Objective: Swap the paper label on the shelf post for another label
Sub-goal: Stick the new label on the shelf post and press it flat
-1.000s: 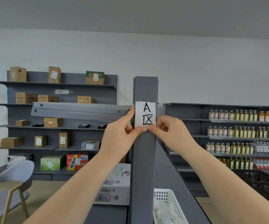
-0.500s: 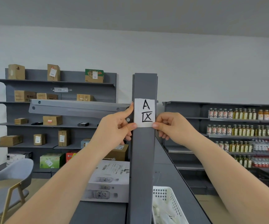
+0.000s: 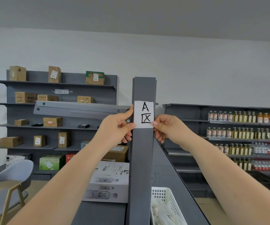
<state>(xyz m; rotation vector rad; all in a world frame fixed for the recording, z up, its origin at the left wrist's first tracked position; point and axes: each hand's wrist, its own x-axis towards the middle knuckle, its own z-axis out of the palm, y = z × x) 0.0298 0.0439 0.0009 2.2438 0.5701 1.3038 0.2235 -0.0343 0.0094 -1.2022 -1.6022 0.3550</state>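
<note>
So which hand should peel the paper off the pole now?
Probably the right hand: its fingertips already pinch the paper label at its lower right corner. The left hand touches the left edge.

Two bare forearms rose from the bottom corners of the head view, both uncovered as far as the frame showed, with no sleeve edge in sight. The left hand was slim, with long fingers and short, plain nails; its thumbnail showed pale and unpainted. The right hand looked much the same, its thumbnail trimmed short and rounded. The wrists below both hands were narrow and bare. The knuckles on the right hand stood out as a soft ridge.
</note>
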